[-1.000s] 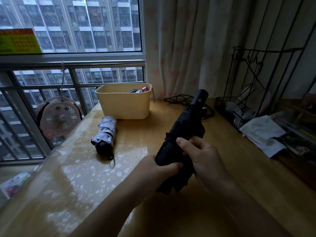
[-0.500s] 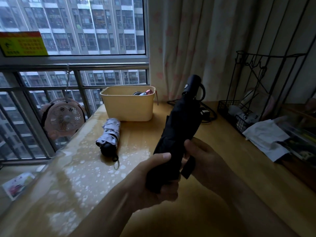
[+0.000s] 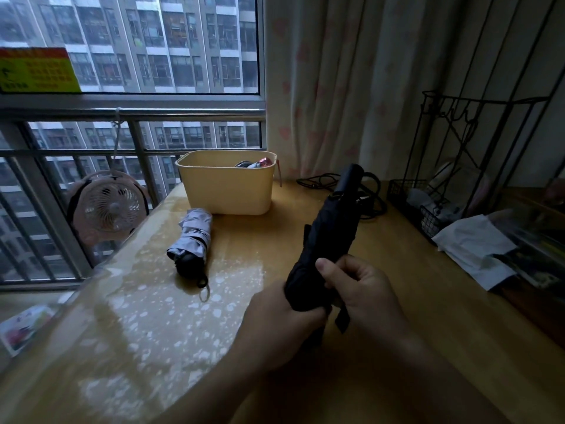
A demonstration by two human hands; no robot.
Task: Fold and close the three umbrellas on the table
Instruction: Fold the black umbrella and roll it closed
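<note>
While both hands grip it, the black umbrella (image 3: 330, 240) is held just above the table (image 3: 397, 270), near the front centre. It is tilted, with the handle end pointing up and away toward the curtain (image 3: 351, 87).

Canopy: collapsed. Matte black fabric is gathered round the shaft in loose, uneven folds and is not a tight roll. Handle: a smooth black cylinder at the far end. Closing strap (image 3: 342, 319): a flat black tab, hanging free below the right hand, unfastened.

Left hand (image 3: 281, 328): fingers curled round the lower end of the canopy, gripping from the left side. Right hand (image 3: 363, 295): fingers curled round the fabric just to the right, with the thumb laid across the front of the folds. Whether the two hands touch each other, I cannot tell.

Grey umbrella (image 3: 191, 240): lies on the table to the left, well apart from the hands. It is fully folded, with pale grey fabric in pleats wrapped by a band. Its black handle points toward the viewer and the wrist loop lies flat on the table top.

Cream basket (image 3: 226, 191): stands just behind the grey umbrella, near the window. A dark item with a pink tip shows over its rim, too small to identify.

Other items: a small pink fan (image 3: 110, 206) past the left table edge, a black cable (image 3: 321, 180) at the back, and a wire rack (image 3: 458, 185) and white paper (image 3: 470, 249) on the right.
</note>
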